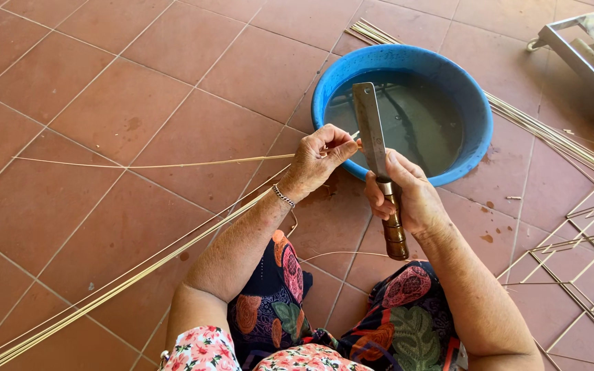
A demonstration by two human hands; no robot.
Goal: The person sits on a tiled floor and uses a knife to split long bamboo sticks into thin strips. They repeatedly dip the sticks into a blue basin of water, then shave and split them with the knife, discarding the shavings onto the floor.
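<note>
Seated on a tiled floor, the right hand [407,199] grips a cleaver [378,165] upright while the left hand [314,161] pinches a thin bamboo strip [173,165] against its blade, just before a blue water basin [476,103]

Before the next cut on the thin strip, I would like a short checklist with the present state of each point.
1. Right hand grips the knife by its wooden handle: ok.
2. Left hand pinches the thin strip beside the blade: ok.
3. Left fingertips well apart from the blade: not ok, very near.
4. Blade edge against the strip: cannot tell.
5. Blue basin holds water: ok.
</note>
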